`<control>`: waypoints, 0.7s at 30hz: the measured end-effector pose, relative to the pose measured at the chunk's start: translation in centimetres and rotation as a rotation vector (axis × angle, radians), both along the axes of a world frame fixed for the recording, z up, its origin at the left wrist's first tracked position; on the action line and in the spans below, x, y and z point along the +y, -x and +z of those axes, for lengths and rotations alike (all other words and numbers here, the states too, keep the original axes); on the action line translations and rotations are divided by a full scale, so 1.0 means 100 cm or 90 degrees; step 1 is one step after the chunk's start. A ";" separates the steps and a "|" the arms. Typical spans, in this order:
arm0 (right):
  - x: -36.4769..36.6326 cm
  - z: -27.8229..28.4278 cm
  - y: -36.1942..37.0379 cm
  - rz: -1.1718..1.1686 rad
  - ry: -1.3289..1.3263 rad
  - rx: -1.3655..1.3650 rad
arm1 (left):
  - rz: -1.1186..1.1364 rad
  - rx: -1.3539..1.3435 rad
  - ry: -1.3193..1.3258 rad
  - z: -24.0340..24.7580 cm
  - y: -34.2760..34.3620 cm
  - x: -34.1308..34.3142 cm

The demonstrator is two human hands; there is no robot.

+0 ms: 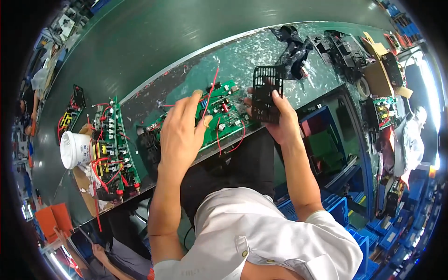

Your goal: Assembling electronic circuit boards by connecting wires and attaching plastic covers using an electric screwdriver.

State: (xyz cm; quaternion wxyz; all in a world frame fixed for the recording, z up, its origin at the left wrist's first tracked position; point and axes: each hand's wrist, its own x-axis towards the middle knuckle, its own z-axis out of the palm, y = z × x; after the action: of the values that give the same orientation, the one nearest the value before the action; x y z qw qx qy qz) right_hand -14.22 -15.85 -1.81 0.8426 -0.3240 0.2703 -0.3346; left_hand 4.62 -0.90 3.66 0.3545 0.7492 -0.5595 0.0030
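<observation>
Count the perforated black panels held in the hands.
1: the perforated black panel in the right hand, to the right of the green circuit board. Another stacked behind it would be hidden.

Ok so the main circuit board (pixel 228 107) was on the workbench (pixel 238 58) mid-frame, left hand (pixel 179 128) over its left part. The right hand (pixel 283 116) was by its right end with a panel (pixel 267 95) between thumb and fingers. Over on the left, a tub (pixel 73 149) sat just beside some more circuit boards (pixel 114 144). Plastic wrap (pixel 295 49) lay above the panel, a tape roll (pixel 359 87) was left of a cardboard box (pixel 377 78) upper right, and bins (pixel 344 212) were lower right
</observation>
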 end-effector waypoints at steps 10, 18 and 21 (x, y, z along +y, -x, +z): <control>-0.016 -0.004 0.000 0.087 0.010 -0.007 | 0.024 0.129 0.050 0.007 -0.005 0.009; -0.022 -0.012 -0.001 0.110 0.001 -0.028 | 0.120 0.342 0.231 -0.032 0.023 0.037; -0.022 -0.007 0.003 0.123 0.023 -0.002 | 0.132 0.376 0.237 -0.030 0.025 0.038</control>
State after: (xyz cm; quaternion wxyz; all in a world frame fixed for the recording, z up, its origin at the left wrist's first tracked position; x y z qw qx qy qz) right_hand -14.52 -18.02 -2.55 0.8653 -0.3633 0.2302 -0.2574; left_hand 2.17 2.95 0.63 0.6289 0.6933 -0.3436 -0.0760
